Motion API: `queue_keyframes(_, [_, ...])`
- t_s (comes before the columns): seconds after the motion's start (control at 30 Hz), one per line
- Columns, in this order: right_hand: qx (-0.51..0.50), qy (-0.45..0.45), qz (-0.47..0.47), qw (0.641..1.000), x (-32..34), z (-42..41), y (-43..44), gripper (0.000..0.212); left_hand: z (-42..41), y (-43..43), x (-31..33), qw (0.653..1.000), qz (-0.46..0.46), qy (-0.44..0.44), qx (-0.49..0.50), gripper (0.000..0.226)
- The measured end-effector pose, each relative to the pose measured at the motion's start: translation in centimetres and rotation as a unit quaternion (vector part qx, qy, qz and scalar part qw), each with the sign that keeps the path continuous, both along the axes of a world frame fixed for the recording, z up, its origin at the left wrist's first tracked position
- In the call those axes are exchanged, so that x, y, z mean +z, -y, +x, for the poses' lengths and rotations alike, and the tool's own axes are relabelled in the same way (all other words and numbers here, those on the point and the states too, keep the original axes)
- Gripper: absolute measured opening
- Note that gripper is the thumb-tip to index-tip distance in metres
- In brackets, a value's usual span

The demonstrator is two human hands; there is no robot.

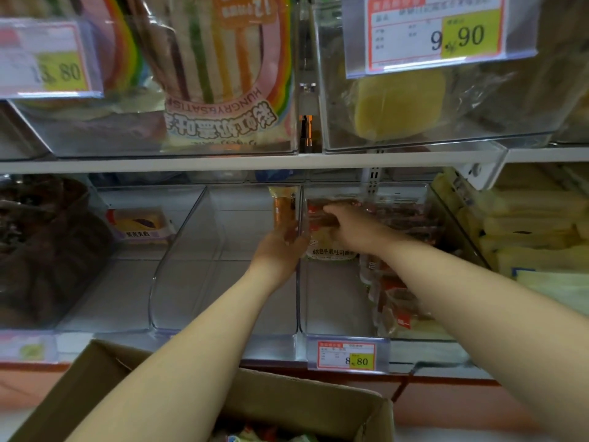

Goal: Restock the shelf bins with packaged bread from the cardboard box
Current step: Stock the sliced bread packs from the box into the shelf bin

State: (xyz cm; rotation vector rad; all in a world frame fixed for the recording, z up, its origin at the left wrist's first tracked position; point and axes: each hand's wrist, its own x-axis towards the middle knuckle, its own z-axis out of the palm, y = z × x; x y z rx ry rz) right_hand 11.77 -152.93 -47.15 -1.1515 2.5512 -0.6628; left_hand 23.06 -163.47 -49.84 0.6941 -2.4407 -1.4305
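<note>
Both my arms reach into the lower shelf's clear plastic bins. My left hand (280,248) is in the middle bin (178,266), gripping the lower end of an upright orange bread packet (284,207) against the divider. My right hand (345,226) is in the right bin (334,304), closed over a red-and-white bread packet (328,247) at the back. More red packets (398,301) lie along that bin's right side. The cardboard box (287,397) sits open below my arms, with colourful packets (267,435) inside.
A bin with one purple-labelled packet (140,224) is to the left, and dark bread (41,244) at far left. Yellow packets (535,224) fill the far right. Upper bins hold rainbow toast (223,68) and yellow bread (398,103). A price tag (347,357) hangs on the shelf edge.
</note>
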Motion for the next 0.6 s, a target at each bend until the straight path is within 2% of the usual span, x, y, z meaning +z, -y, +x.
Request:
queue_keyframes(0.1, [-0.006, -0.015, -0.086, 0.996, 0.5, 3.2, -2.0, 0.039, 2.7, -0.4, 0.5, 0.998, -0.004, -0.056, 0.029, 0.029])
queue_keyframes(0.2, [0.032, -0.067, -0.151, 0.986, 0.8, 8.0, -3.4, 0.024, 8.1, -0.2, 0.7, 0.989, -0.099, -0.107, 0.010, 0.020])
queue_keyframes(0.3, [0.101, -0.084, -0.185, 0.974, 0.3, 13.1, -3.2, 0.017, 14.7, 0.7, -0.1, 0.980, -0.176, -0.095, 0.000, 0.023])
queue_keyframes(0.5, [0.188, -0.054, -0.167, 0.966, -4.1, 20.7, 0.9, 0.009, 24.8, 4.3, -4.4, 0.974, -0.206, -0.055, 0.074, 0.021])
queue_keyframes(0.6, [0.229, -0.020, -0.058, 0.972, -8.5, 22.7, 2.6, 0.021, 28.1, 5.3, -6.8, 0.976, -0.195, 0.017, 0.094, 0.021])
